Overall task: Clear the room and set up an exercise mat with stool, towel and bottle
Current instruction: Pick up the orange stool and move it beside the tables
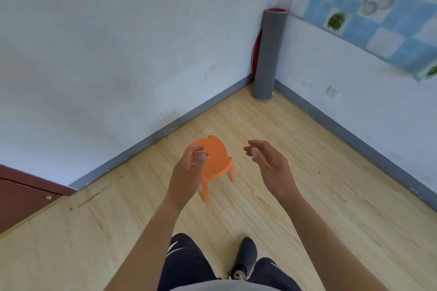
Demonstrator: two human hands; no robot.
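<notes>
Little of the setup looks done: both hands' fingers (197, 149) are loosely apart, holding nothing, the small orange plastic stool (216, 160) just beyond them. Farther past the fingers, the grey rolled exercise mat (268, 54) stands upright in the corner (towel and bottle unseen).

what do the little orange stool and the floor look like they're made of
Orange stool: probably moulded plastic, with one uniform colour, a smooth matte surface and rounded one-piece legs. Floor: pale wood-look planks with printed-looking grain and a slight sheen, likely laminate or vinyl; real wood cannot be ruled out.
</notes>
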